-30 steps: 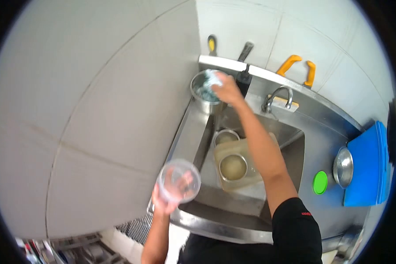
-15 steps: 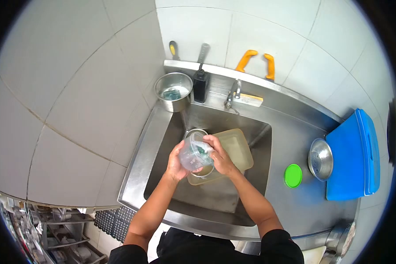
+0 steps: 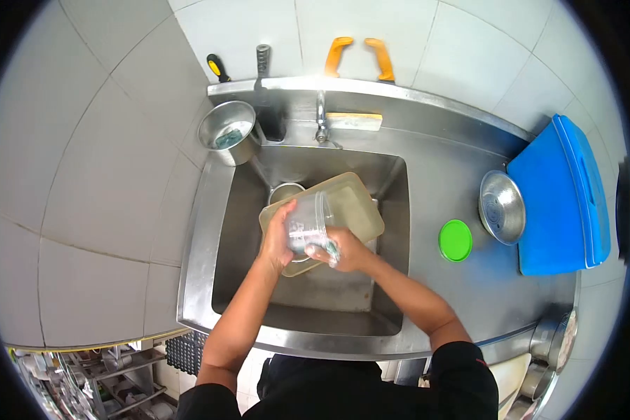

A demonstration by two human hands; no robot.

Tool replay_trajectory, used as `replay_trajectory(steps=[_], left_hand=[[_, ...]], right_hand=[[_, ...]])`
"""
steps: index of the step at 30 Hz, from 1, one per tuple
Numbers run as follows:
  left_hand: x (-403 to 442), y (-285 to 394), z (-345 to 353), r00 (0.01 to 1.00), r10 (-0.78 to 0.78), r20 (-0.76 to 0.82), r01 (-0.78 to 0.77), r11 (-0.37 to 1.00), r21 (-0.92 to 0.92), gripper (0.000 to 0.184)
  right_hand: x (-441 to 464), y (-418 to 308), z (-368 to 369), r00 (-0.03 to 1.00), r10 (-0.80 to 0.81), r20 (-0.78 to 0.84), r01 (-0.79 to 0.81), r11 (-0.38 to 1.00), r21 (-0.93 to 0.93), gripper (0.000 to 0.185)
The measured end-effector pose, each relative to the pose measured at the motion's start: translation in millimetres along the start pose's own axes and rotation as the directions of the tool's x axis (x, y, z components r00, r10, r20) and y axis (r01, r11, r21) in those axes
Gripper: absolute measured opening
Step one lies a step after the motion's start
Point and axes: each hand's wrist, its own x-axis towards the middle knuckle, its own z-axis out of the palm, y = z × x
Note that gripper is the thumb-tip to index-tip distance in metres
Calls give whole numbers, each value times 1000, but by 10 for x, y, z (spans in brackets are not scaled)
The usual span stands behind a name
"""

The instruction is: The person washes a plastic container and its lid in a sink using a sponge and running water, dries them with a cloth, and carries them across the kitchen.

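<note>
My left hand (image 3: 278,236) is wrapped round a clear plastic container (image 3: 306,218), which lies tilted on its side above the sink (image 3: 315,301). Against the container's lower right side, my right hand (image 3: 348,249) grips a soapy green scouring pad (image 3: 332,250), mostly covered by the fingers. Below both hands, a translucent rectangular tub (image 3: 357,199) rests slanted in the sink. A round metal pot (image 3: 287,187) shows partly behind the tub and the container.
On the sink's back left corner stands a steel pot (image 3: 234,150) with a green pad inside. The faucet (image 3: 321,120) rises at the back edge. To the right are a green lid (image 3: 455,240), a metal bowl (image 3: 502,208) and a blue cooler (image 3: 563,203). Orange handles (image 3: 338,56) stick up behind the backsplash.
The container has turned so its side faces up more. My right hand and the pad have shifted from its opening to its lower right side. The head view has also shifted.
</note>
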Motion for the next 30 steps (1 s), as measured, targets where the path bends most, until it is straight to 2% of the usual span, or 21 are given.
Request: replay_trajectory(steps=[1, 3, 4, 6, 8, 10, 11, 12, 13, 14, 15, 16, 18, 20, 22, 23, 25, 26, 27, 28, 30], left_hand=[[-1, -70, -14, 993, 106, -55, -100, 990, 96, 46], [-32, -205, -51, 975, 203, -93, -182, 964, 195, 50], [-73, -253, -96, 925, 379, 5, -334, 810, 482, 57], [-109, -301, -167, 748, 554, 364, -551, 214, 807, 73], [-108, -340, -216, 725, 519, 452, -573, 91, 815, 75], [-128, -358, -260, 747, 568, 346, -547, 229, 806, 63], [-147, -342, -206, 741, 580, 338, -544, 225, 808, 63], [-166, -318, -96, 831, 543, 121, -492, 617, 615, 57], [-184, -279, -43, 911, 409, -49, -381, 881, 282, 52], [-202, -207, -74, 908, 416, -47, -386, 877, 286, 52], [-209, -122, -111, 974, 220, -51, -214, 971, 108, 46], [-208, -70, -139, 1000, 11, -17, -12, 998, -68, 41], [-277, -45, -119, 1000, 15, -4, -15, 999, -41, 36], [-325, -59, -155, 999, 42, 7, -42, 997, -72, 37], [-322, -135, -106, 996, 84, 27, -82, 994, -73, 42], [-318, -211, -45, 954, 294, -60, -286, 951, 119, 44], [-360, -302, 21, 796, 604, 24, -538, 689, 485, 57], [-435, -296, 58, 805, 593, 29, -529, 694, 488, 57], [-528, -253, 86, 668, 654, 354, -610, 210, 764, 64], [-609, -212, 103, 549, 506, 666, -575, -350, 740, 71], [-677, -166, 84, 568, 306, 764, -597, -486, 638, 80]], right_hand=[[-3, 15, 43, 1000, 10, -7, -10, 1000, -1, 23], [17, -45, 120, 944, 275, -182, -168, 877, 451, 30], [33, -31, 85, 938, 286, -197, -171, 875, 454, 30], [142, 53, -152, 808, 539, 238, -362, 136, 922, 23], [153, 158, -261, 866, 431, 254, -345, 146, 927, 18], [216, 171, -144, 848, 486, 211, -352, 220, 910, 17], [169, -196, -39, 806, 592, 11, -324, 425, 845, 22], [124, -206, 86, 810, 586, 25, -333, 424, 842, 22], [61, -209, 196, 875, 467, -130, -298, 730, 615, 25], [-13, -207, 285, 926, 290, -240, -214, 930, 299, 28], [-94, -194, 347, 950, 153, -273, -115, 982, 149, 30], [-119, -154, 319, 948, 151, -281, -112, 982, 149, 30], [-162, -141, 263, 909, -367, -200, 278, 888, -366, 31], [-168, -109, 257, 902, -394, -176, 319, 884, -342, 30], [-172, -81, 270, 982, -77, -172, 47, 984, -171, 28], [-151, -50, 307, 980, -79, -182, 47, 983, -176, 28], [-133, 9, 431, 877, 184, -444, -54, 955, 290, 25], [-121, -44, 361, 870, 193, -454, -58, 954, 293, 25], [-56, -145, 205, 840, 474, -263, -153, 673, 724, 25], [-1, -194, 54, 787, 616, 36, -206, 207, 956, 26], [-16, 12, -108, 821, 555, 138, -299, 211, 931, 30]])
